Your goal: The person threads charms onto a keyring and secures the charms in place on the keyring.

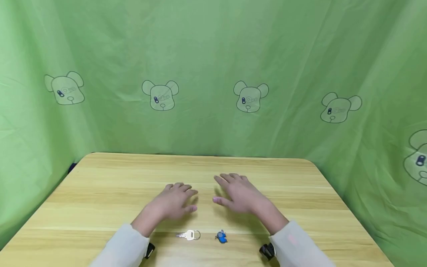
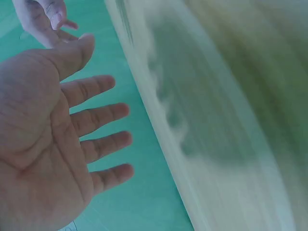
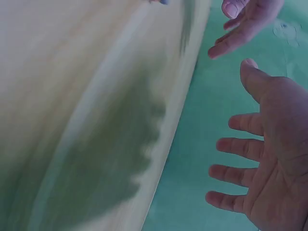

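Over the table, my left hand (image 1: pixel 173 202) hovers palm down with its fingers spread, holding nothing. My right hand (image 1: pixel 241 194) hovers across from it, fingers also extended and bare. On the tabletop near the front lies a silver key (image 1: pixel 189 234) on a small ring, just below the left hand. To the key's right, below the right hand, lies a small blue charm (image 1: pixel 221 236) with a metal ring. In the left wrist view the left palm (image 2: pixel 43 139) shows nothing in it. The right wrist view shows the right palm (image 3: pixel 284 154) bare as well.
The wooden table (image 1: pixel 110 178) has rounded far corners. A green curtain (image 1: pixel 207 44) printed with bear heads hangs behind it and along both sides. Dark wrist devices (image 1: pixel 267 251) sit at the sleeve cuffs. Hand shadows (image 3: pixel 115 163) fall on the wood.
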`<state>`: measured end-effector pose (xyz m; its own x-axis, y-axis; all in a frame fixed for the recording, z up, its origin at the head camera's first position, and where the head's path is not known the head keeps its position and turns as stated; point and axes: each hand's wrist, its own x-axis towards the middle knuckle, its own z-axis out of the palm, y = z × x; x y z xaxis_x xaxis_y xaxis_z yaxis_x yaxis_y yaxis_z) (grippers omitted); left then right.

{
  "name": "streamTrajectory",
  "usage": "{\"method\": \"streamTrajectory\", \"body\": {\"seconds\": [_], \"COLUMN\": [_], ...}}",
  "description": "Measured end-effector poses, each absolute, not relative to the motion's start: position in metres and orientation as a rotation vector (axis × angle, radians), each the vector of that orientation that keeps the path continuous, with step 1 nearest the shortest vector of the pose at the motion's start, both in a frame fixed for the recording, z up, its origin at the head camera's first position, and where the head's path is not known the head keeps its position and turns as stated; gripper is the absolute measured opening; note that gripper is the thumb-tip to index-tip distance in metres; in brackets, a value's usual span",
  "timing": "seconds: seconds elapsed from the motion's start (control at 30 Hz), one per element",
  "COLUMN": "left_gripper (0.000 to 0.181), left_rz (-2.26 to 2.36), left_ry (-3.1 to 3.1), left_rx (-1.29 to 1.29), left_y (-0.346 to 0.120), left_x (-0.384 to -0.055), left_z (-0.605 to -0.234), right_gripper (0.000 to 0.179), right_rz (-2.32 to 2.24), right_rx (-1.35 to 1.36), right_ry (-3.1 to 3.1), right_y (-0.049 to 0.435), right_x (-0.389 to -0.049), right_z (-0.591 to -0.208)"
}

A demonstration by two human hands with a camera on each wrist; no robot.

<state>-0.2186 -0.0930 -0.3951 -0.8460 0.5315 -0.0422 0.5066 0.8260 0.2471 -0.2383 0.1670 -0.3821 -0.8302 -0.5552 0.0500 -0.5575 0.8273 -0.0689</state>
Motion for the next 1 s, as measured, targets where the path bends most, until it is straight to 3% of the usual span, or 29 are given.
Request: {"method": "streamTrajectory", "body": {"seconds": [0.57, 1.0], "left_gripper": [0.015, 0.018], "left_rz": [0.617, 0.768], "left_ry": [2.636, 2.461], "left_rx": [1.018, 1.042], "left_y": [-0.092, -0.089], "left_x": [-0.204, -0.208], "left_z": [-0.404, -0.419], "right_gripper": [0.046, 0.025], "right_rz": [0.133, 0.163], "right_rx": [1.338, 1.579], "right_ry": [-2.958, -2.850], "right_y": [0.162, 0.165], "right_x": [-0.206, -0.192], "right_z": [-0.394, -0.400]}}
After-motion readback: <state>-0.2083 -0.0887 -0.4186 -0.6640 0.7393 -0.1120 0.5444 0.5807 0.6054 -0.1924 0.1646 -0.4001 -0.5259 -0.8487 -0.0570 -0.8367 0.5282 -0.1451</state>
